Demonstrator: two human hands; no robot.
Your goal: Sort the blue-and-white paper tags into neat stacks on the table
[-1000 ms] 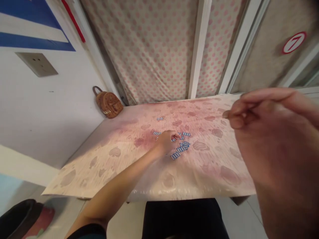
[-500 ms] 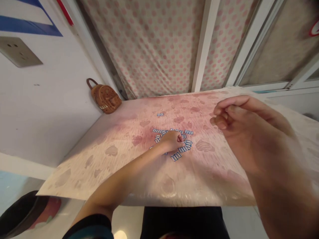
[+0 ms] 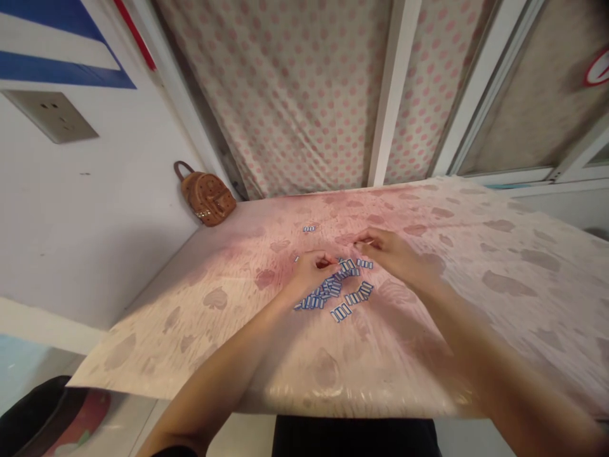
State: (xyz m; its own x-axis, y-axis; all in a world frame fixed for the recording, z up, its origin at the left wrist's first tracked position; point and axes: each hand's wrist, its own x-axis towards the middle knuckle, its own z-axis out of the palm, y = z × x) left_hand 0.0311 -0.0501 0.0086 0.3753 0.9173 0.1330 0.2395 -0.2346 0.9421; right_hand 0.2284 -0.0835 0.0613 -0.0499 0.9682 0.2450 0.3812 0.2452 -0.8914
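Small blue-and-white striped pieces [image 3: 326, 291] lie in a loose, overlapping heap on the patterned tablecloth [image 3: 333, 368]. My left hand [image 3: 311, 270] is over the heap's far left side, thumb and forefinger pinched on one striped piece [image 3: 347, 265]. Just right of it is my right hand [image 3: 387, 251], fingertips pressed together beyond the heap; anything between them is too small to make out. One striped piece [image 3: 365, 264] lies below the right fingers, and another striped piece [image 3: 341, 311] lies nearest to me.
A single striped piece [image 3: 309, 229] lies apart, farther back. A small brown backpack-shaped bag [image 3: 208, 195] leans against the wall at the back left corner. Behind the table hangs a dotted curtain [image 3: 295, 95]. A dark rounded thing [image 3: 38, 412] stands on the floor at left.
My right hand has come down and left, from raised near the camera to just beyond the heap. My left hand has shifted slightly left, uncovering more of the heap. The view has tilted slightly.
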